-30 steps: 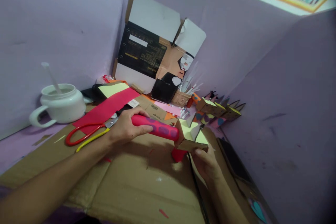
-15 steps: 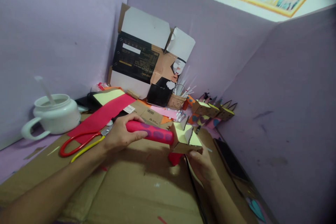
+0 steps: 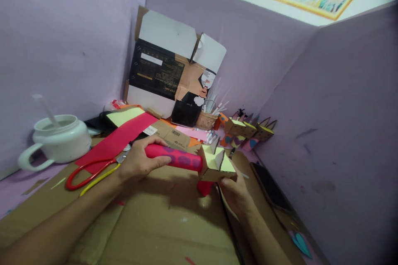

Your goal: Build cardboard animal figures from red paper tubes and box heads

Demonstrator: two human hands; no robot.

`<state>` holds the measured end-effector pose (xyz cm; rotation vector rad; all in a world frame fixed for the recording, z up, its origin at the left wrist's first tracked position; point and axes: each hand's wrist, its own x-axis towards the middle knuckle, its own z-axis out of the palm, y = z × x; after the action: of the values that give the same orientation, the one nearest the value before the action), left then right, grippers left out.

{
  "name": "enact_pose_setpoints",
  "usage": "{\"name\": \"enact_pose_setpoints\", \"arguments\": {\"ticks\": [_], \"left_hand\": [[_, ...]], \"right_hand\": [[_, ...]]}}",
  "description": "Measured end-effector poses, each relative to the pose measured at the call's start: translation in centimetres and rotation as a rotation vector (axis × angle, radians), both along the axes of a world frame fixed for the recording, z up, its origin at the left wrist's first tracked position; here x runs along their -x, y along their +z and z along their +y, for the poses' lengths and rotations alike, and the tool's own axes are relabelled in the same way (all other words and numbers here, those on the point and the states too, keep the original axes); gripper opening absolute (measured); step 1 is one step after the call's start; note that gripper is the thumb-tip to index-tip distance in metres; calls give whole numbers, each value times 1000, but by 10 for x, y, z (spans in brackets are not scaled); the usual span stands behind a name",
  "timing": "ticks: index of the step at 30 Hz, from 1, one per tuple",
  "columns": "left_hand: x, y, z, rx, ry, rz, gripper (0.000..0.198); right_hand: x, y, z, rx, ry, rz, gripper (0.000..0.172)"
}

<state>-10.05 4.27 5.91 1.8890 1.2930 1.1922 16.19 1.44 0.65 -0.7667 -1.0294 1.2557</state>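
My left hand (image 3: 140, 160) is closed around a red paper tube (image 3: 177, 158) with purple spots, which lies almost level above the cardboard. The tube's right end meets a small cardboard box (image 3: 214, 169) topped with pale yellow paper and two upright pointed flaps. Fingers of my right hand (image 3: 234, 190) grip the box's near right corner; some of them are hidden behind it. Below the box a piece of red paper (image 3: 204, 188) shows. Scissors (image 3: 96, 172) with red and yellow handles lie beside my left wrist, partly covered by it.
A white mug (image 3: 60, 138) with a straw stands at the left. A red paper strip (image 3: 118, 136) lies behind the scissors. Similar eared box figures (image 3: 245, 128) and a basket of sticks (image 3: 207, 120) stand at the back. A dark phone-like slab (image 3: 270, 186) lies at the right.
The whole view has shifted slightly, so things appear a little further left. Both hands keep the same hold on the tube and the box.
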Motion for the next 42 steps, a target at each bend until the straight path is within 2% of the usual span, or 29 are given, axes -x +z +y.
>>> {"name": "enact_pose_setpoints", "arguments": {"ticks": [13, 35, 42], "left_hand": [[1, 0, 0, 13, -3, 21, 33], [1, -3, 1, 55, -6, -5, 35], [1, -1, 1, 16, 8, 8, 34]], "right_hand": [[1, 4, 0, 17, -7, 23, 71], [-1, 0, 2, 26, 6, 45, 65], [0, 0, 1, 15, 6, 45, 65]]}}
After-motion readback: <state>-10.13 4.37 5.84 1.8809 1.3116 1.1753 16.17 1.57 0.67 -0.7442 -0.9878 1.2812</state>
